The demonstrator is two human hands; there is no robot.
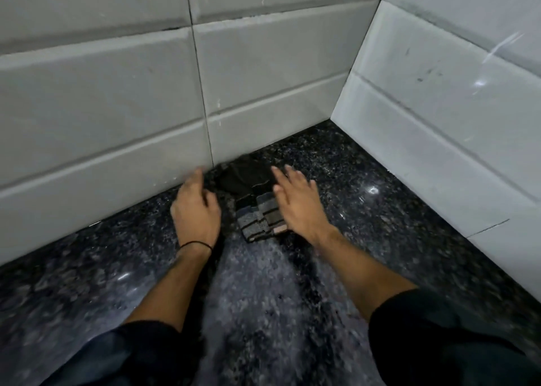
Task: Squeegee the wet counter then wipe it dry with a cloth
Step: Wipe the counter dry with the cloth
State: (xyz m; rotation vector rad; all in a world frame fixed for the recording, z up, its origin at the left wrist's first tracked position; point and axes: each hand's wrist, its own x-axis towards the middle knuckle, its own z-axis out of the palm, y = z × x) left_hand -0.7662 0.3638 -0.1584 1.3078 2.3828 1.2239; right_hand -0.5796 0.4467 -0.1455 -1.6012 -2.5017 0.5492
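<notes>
A dark cloth (pixel 248 192) with grey and brown striped bands lies bunched on the black speckled granite counter (pixel 366 210), close to the back tiled wall. My left hand (pixel 196 210) hovers just left of it, fingers loosely curled and blurred, holding nothing. My right hand (pixel 298 201) is flat with fingers spread, resting on or just over the cloth's right edge; the blur hides whether it touches. A paler, duller streak runs down the counter from the cloth toward me. No squeegee is in view.
White tiled walls (pixel 117 107) meet in a corner at the back right, closing the counter on two sides. Glossy wet-looking patches with light glints lie left and right of the streak. My dark sleeves fill the bottom corners.
</notes>
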